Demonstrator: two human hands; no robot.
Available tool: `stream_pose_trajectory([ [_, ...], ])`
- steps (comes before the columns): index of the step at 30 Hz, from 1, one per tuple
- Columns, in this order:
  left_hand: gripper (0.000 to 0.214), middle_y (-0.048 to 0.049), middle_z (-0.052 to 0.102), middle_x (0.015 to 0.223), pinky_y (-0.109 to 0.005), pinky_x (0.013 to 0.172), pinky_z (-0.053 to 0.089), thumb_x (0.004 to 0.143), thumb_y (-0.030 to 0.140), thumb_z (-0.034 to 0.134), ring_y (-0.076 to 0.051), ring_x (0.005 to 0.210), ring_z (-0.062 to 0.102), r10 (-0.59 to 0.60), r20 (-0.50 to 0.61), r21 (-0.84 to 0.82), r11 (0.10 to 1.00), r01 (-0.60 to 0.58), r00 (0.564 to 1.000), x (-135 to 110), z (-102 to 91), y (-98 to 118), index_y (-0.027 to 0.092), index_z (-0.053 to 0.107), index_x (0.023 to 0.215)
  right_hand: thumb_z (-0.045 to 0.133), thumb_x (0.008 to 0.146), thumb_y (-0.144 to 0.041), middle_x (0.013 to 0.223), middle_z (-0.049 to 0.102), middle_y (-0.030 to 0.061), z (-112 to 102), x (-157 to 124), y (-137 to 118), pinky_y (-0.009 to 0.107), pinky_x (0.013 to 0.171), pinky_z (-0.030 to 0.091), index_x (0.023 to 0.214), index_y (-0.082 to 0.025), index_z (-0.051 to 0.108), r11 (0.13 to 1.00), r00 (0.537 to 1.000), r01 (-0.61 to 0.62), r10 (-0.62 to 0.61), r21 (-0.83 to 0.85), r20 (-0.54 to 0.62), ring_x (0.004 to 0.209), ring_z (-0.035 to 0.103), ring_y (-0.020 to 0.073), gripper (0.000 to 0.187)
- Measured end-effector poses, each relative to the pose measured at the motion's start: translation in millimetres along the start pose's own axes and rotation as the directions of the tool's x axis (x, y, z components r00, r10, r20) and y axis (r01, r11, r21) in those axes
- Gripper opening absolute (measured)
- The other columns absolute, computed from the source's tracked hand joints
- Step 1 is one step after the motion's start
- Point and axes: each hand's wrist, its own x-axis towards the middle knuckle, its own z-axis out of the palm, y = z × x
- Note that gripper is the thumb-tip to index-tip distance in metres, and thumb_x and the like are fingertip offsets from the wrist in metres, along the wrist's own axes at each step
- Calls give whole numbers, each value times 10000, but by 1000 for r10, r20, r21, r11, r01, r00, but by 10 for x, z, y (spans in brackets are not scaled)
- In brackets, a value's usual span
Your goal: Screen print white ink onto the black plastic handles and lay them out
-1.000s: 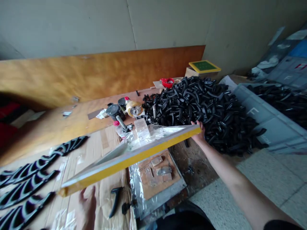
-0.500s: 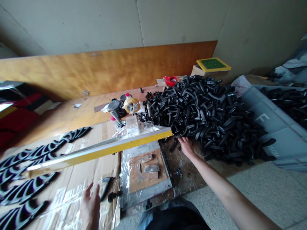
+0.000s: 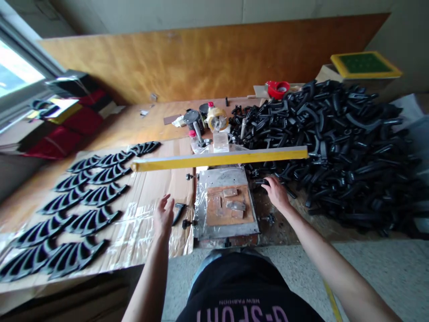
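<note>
My right hand is at the near left edge of a big heap of black curved plastic handles. Its thumb and fingers are closed on one black plastic handle, which sticks out to the left. My left hand hovers over the cardboard with its fingers apart, holding nothing. Just right of it a single black handle lies on the cardboard. Between my hands is a metal plate bearing a brown board with small blocks. A long yellow and grey bar spans above the plate's far edge.
Rows of black handles lie on the cardboard at left. Behind the bar are a tape roll, dark tubs and a red tape dispenser. Red and black boxes stand far left; a grey crate is at right.
The view has swung left and shows more of the handle rows. My right hand has come back from the heap with a black handle in its fingers. My left hand stays open near the single handle.
</note>
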Motion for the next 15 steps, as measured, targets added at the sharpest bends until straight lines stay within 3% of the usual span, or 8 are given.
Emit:
stream_pose_trajectory([
  [3,480,-144,639,1258,-459,1050,433,819,481,601,-280,1200,584,44,55,-75,996,-40,998,14,62,191,184,648,1193,525,931,-271,1126,666,104,98,64,-584,424,964,481,1182,-223,633,973,983,52,-90,226,162,1075,619,256,278],
  [7,487,-117,674,1170,-403,972,499,817,500,621,-240,1104,626,100,109,-222,972,-74,989,3,144,444,193,654,1194,603,889,-200,1071,701,37,363,79,-1162,341,902,496,1158,-242,638,909,903,-7,-173,416,394,1001,654,190,275],
  [11,443,-102,671,1152,-342,899,529,806,471,646,-197,1045,628,171,121,-367,923,-116,978,-9,179,837,173,665,1134,645,879,-209,974,668,65,603,106,-1363,336,906,453,876,-187,666,972,882,157,-217,172,418,985,603,204,30],
  [15,362,-72,678,1069,-286,818,540,812,452,650,-147,940,642,252,78,-498,848,-181,965,-13,167,1351,177,643,1047,553,937,-243,973,641,82,669,50,-1400,347,907,410,948,-197,659,952,900,286,-228,-110,372,1010,552,228,115],
])
